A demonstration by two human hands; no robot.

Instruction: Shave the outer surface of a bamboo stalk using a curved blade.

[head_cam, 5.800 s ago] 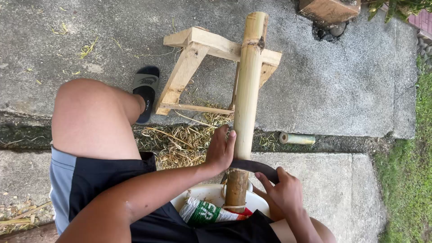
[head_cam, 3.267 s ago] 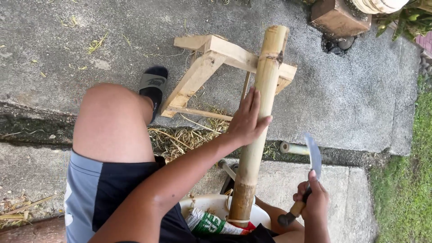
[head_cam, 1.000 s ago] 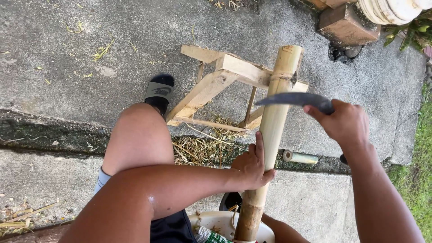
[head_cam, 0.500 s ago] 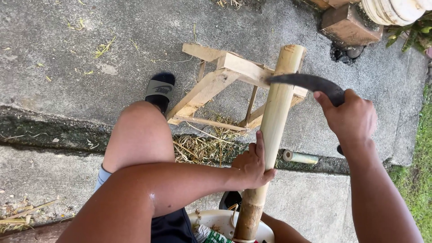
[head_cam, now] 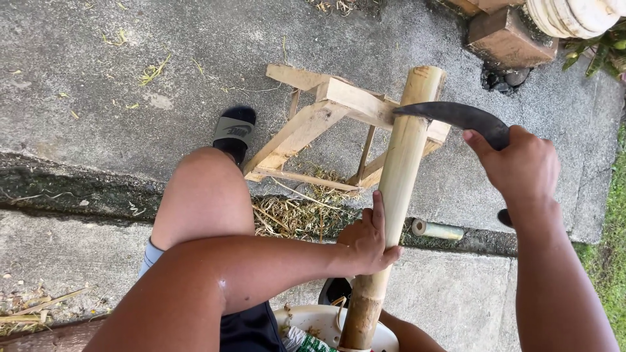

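Observation:
A long pale bamboo pole [head_cam: 396,189] leans from near my lap up onto a small wooden stand [head_cam: 326,124]. My left hand [head_cam: 368,238] grips the pole partway up, thumb raised along it. My right hand [head_cam: 521,166] holds a dark curved blade [head_cam: 450,116] by its handle. The blade's tip lies across the pole near its upper end, just below the top cut. The pole's lower end rests by a white bucket [head_cam: 313,322] at the bottom edge.
My bare knee [head_cam: 202,189] and a black sandal [head_cam: 235,130] are left of the stand. Dry shavings [head_cam: 293,215] fill the crack in the concrete. A short bamboo offcut [head_cam: 437,229] lies right of the pole. Wooden blocks [head_cam: 505,36] sit top right, grass along the right edge.
My right hand swung the blade up from beside my lap to the pole's upper end and has now brought it down onto the pole. My left hand slid lower on the pole.

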